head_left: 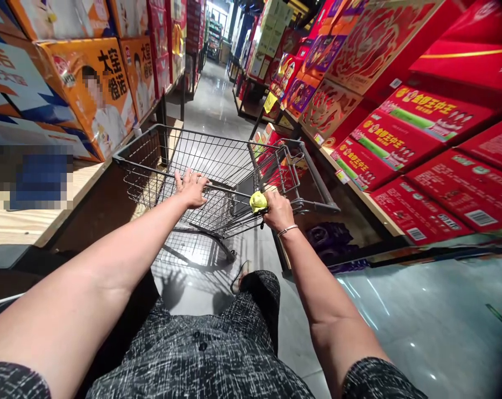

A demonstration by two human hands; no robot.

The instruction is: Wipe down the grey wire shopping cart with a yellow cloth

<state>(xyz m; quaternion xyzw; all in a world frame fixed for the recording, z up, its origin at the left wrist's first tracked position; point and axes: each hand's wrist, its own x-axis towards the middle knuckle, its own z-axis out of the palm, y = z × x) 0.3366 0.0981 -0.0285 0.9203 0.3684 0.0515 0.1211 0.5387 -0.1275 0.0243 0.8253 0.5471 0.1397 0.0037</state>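
Observation:
A grey wire shopping cart (217,160) stands sideways in front of me, its push handle (322,183) off to the right. My left hand (191,189) rests on the near top rail with its fingers spread. Farther right along the same rail, my right hand (279,210) is closed, with a bracelet at the wrist. A crumpled yellow-green bundle (258,202) pokes out of that fist on the thumb side; I cannot tell whether it is cloth or plastic. The wire basket shows no goods inside.
Stacked orange and white cartons (88,94) line the wooden shelf (9,221) on the left. Red gift boxes (400,138) fill the shelf on the right, close to the cart's handle. Between them a shiny tiled aisle (217,94) runs ahead.

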